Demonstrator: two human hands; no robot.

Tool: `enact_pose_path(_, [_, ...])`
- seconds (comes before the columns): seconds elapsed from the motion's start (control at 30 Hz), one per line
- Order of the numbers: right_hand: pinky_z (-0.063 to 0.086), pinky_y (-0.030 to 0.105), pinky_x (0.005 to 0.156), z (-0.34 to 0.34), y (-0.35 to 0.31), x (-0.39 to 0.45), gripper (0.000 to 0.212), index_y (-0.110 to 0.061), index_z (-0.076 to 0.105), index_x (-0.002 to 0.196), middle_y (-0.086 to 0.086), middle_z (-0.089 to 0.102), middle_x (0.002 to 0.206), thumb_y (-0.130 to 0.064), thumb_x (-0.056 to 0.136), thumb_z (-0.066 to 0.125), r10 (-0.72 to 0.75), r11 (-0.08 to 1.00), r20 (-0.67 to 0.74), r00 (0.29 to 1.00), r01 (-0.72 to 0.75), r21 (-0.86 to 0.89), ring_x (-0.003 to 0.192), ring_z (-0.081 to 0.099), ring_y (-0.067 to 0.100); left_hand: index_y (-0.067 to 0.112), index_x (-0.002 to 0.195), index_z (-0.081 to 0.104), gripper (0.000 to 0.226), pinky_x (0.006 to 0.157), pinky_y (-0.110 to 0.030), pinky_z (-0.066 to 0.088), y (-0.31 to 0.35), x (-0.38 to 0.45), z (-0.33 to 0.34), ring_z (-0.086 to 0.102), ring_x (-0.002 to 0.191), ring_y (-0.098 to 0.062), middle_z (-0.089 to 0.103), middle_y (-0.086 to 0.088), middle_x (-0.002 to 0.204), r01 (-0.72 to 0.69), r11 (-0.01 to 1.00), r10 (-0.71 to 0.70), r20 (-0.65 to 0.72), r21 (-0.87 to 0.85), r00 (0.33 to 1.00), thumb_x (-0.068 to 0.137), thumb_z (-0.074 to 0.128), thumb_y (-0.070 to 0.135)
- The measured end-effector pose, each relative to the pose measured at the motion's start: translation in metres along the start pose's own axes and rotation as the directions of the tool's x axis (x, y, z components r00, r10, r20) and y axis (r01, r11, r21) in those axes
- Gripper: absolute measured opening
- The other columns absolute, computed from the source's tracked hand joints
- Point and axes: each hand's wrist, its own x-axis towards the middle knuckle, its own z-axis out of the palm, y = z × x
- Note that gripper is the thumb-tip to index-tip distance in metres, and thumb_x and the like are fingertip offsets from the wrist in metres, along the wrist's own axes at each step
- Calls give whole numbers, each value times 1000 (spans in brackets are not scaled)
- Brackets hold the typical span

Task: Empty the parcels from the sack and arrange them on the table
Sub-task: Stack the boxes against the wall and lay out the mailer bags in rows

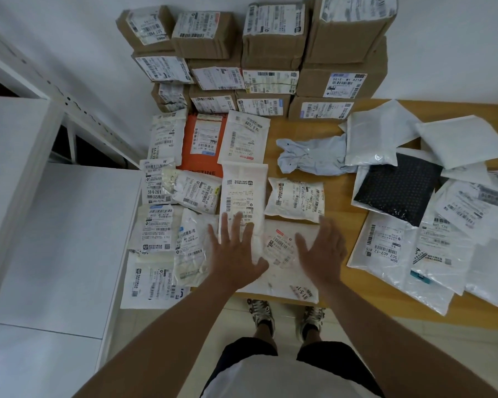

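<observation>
Both my hands lie flat with straight, spread fingers on a large white parcel (279,255) at the wooden table's (339,219) front edge. My left hand (236,254) also covers the near end of a long white envelope (243,196). My right hand (322,251) rests on the parcel's right side, just below a small white pouch (295,201). White labelled mailers lie in rows to the left around an orange envelope (203,145). No sack is in view.
Stacked cardboard boxes (270,53) stand against the wall at the table's back. A crumpled grey bag (311,156), a black dotted mailer (397,188) and several loose white mailers (400,254) cover the right side. White shelving (41,196) stands at left.
</observation>
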Motion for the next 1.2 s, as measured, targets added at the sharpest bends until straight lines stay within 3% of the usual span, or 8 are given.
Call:
enact_pose_path(0.13, [24, 55, 112, -19, -27, 64, 94, -12, 19, 151, 17, 29, 153, -66, 84, 57, 267, 954, 61, 962, -273, 121, 141, 24, 39, 11, 127, 52, 61, 114, -59, 23, 4, 16, -10, 33, 138, -40, 46, -18, 142, -73, 992, 55, -183, -98, 982, 74, 56, 42])
enact_pose_path(0.23, [26, 55, 109, -16, -35, 97, 106, -16, 15, 151, 15, 34, 151, -69, 76, 66, 391, 903, 220, 894, -418, 93, 139, 28, 39, 11, 130, 53, 54, 115, -51, 27, 10, 39, -22, 36, 138, -35, 48, -16, 142, -103, 986, 84, -149, -128, 985, 80, 57, 30])
enact_pose_path(0.3, [36, 49, 105, -12, -32, 107, 94, -14, 19, 146, 14, 44, 144, -54, 79, 72, 405, 887, 256, 878, -445, 126, 132, 39, 38, 14, 141, 43, 58, 120, -48, 17, 14, 55, -30, 26, 144, -32, 38, -13, 150, -104, 981, 93, -71, -163, 993, 87, 53, 32])
enact_pose_path(0.37, [46, 36, 85, -10, -28, 110, 70, -11, 27, 137, 14, 55, 133, -32, 86, 71, 395, 852, 280, 875, -463, 245, 117, 53, 32, 17, 149, 31, 63, 121, -45, 14, 17, 70, -37, 20, 146, -30, 31, -11, 155, -85, 978, 83, -15, -191, 996, 91, 50, 35])
enact_pose_path(0.5, [41, 21, 55, -10, -18, 107, 52, -7, 35, 132, 13, 58, 129, -16, 91, 66, 339, 817, 334, 879, -451, 359, 111, 60, 29, 19, 149, 28, 63, 119, -43, 14, 26, 93, -45, 22, 144, -28, 32, -8, 153, -72, 978, 76, 13, -195, 997, 91, 49, 34])
enact_pose_path(0.63, [51, 30, 75, -13, -14, 107, 66, -13, 27, 142, 11, 57, 132, -16, 90, 67, 219, 877, 319, 922, -329, 349, 114, 60, 29, 18, 141, 39, 56, 115, -42, 20, 34, 104, -42, 33, 136, -27, 44, -5, 145, -60, 983, 75, 81, -171, 994, 89, 51, 34])
enact_pose_path(0.87, [43, 44, 105, -16, -3, 118, 86, -30, 20, 150, -1, 4, 157, -46, 82, 70, -13, 999, 408, 913, 26, -25, 138, 32, 31, 17, 144, 33, 59, 115, -47, 18, 57, 111, -38, 27, 138, -28, 39, -7, 146, 65, 978, -42, 117, -197, 992, 88, 50, 30])
enact_pose_path(1.2, [41, 39, 106, -30, -3, 144, 81, -35, 28, 149, -5, 13, 153, -42, 80, 72, -220, 973, 469, 855, 155, 174, 137, 33, 26, 12, 118, 61, 32, 90, -40, 42, 74, 131, -48, 59, 100, -26, 62, -6, 115, 159, 866, -267, -170, -473, 949, 87, 54, 14])
